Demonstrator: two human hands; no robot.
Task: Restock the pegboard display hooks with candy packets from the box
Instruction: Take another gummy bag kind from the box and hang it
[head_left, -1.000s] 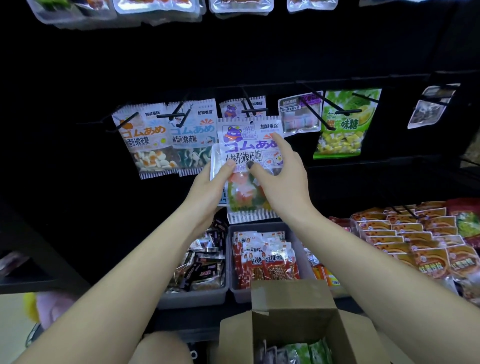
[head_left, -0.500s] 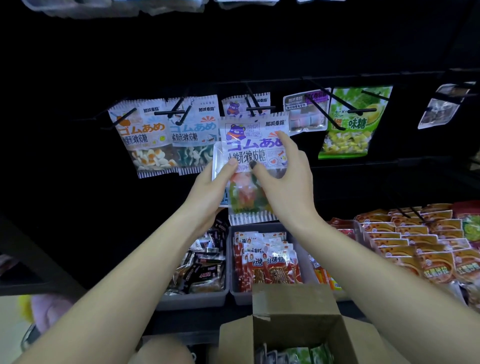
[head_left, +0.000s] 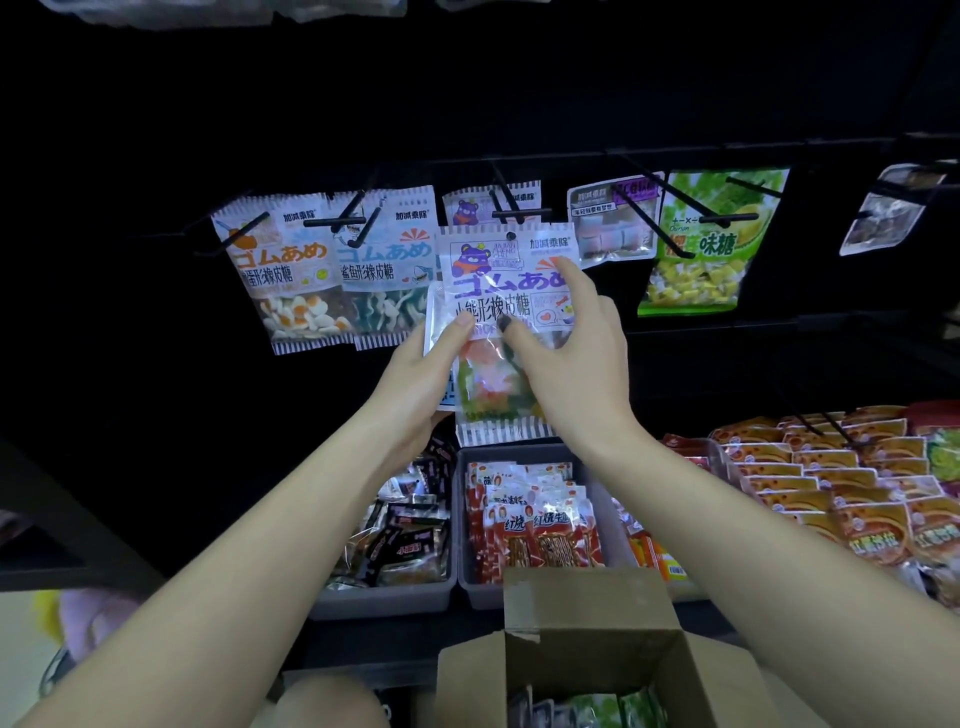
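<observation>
Since a second ago both hands, the left hand (head_left: 415, 384) and right hand (head_left: 566, 358), have raised the white purple-bear gummy packet (head_left: 506, 291) they pinch; its hang-hole now sits just above the fingers, beneath the black hook (head_left: 519, 213), likely ready for threading.

Held bear gummy packet (head_left: 506, 280): "ゴムあめ", "小熊形橡皮糖", "JIAJIAN CHENG", "加减乘除". Egg gummy packet (head_left: 283, 275), left on hooks: "ゴムあめ", "蛋形橡皮糖" partly readable, "加减乘除". Shark gummy packet (head_left: 387, 265) beside it: "ゴムあめ", "鲨鱼形橡皮糖", "加减乘除". Green packet (head_left: 711, 244), right: "味糖", "+−×÷". Red packets in bin (head_left: 535, 525): "红烧". Other print too small.
</observation>
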